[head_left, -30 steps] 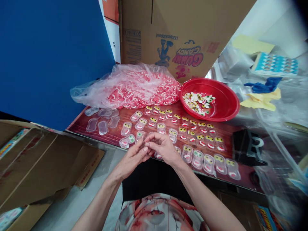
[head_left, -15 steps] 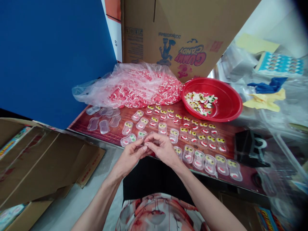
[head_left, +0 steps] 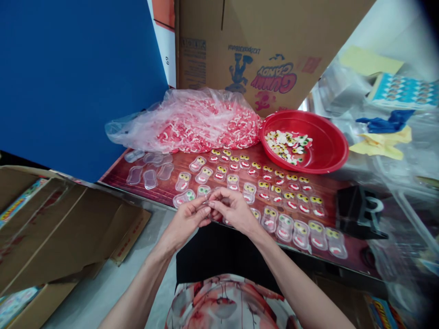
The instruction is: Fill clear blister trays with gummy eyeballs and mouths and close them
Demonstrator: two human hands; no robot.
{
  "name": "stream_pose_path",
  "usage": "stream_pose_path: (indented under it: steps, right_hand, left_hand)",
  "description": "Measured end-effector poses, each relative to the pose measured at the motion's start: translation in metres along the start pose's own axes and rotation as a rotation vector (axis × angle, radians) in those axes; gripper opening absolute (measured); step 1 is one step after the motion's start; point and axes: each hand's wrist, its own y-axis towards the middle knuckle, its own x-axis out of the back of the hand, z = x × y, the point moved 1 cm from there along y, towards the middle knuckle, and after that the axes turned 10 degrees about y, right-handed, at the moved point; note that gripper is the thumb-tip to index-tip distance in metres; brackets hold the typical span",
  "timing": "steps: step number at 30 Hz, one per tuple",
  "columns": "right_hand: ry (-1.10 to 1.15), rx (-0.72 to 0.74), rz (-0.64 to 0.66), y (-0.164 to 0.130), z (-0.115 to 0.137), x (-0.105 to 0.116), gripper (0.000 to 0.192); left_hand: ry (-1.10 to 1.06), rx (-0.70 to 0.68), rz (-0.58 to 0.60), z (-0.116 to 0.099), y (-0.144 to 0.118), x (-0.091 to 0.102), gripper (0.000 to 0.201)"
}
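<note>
Fingertips meeting, my left hand (head_left: 191,218) and my right hand (head_left: 230,209) are pinched together over the front edge of the table. Whatever they hold between them is too small and hidden to make out. Just behind my hands lies a clear plastic tray with green eye candies (head_left: 203,190), and to the left another tray with green eyes (head_left: 184,197). To the right stretch rows of clear trays (head_left: 284,227), most with yellow eyes and red-and-white teeth candies. Several bare clear trays (head_left: 150,179) lie at the table's left end.
A clear bag of red-and-white candies (head_left: 206,125) lies at the back beside a red basin (head_left: 329,153) holding loose eye candies. Behind stands a cardboard box (head_left: 212,27). A black holder (head_left: 356,212) sits at right; an open carton (head_left: 68,228) stands lower left.
Both hands stay pinched together in nearly the same place, with small finger movements. The view has shifted slightly, so the table appears a little farther right.
</note>
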Motion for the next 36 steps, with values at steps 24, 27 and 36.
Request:
stream_pose_path:
  steps: [24,27,36]
  right_hand:
    - [-0.074,-0.016,-0.002,0.004,-0.009,0.002,0.014]
    - [-0.128,0.004,-0.017,0.004,-0.013,0.003,0.011]
    - [-0.245,0.042,-0.03,0.004,-0.015,0.002,0.007]
  left_hand:
    - [0.025,0.003,0.005,-0.005,0.002,-0.001,0.053]
    - [0.031,0.005,0.007,-0.002,0.003,0.0,0.051]
    - [0.036,0.001,-0.048,0.004,0.005,0.0,0.067]
